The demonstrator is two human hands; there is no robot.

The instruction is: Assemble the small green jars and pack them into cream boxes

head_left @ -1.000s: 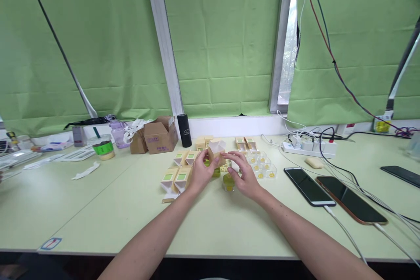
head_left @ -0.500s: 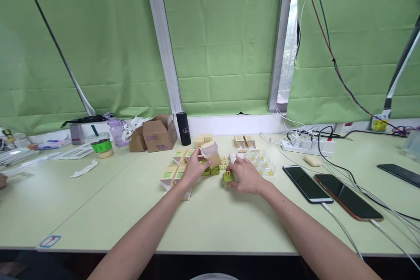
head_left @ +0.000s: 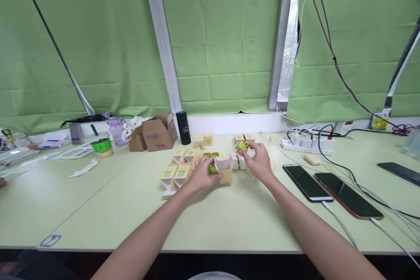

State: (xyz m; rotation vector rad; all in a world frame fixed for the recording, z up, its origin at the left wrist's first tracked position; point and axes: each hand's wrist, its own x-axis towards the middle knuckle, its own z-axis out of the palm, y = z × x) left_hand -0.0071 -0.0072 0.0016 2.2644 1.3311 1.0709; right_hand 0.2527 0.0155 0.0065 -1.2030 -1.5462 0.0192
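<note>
Left hand (head_left: 204, 176): clamped on an open-topped carton (head_left: 225, 178) at its 3 o'clock.
Right hand (head_left: 258, 162): pinching a green-topped container (head_left: 242, 146) at the carton's 1 o'clock.
Green-patched cartons (head_left: 181, 174): at the left hand's 10 o'clock.
White blocks (head_left: 242, 163): at the carton's 2 o'clock.
Smartphones (head_left: 307, 183): at the right hand's 4 o'clock.
</note>
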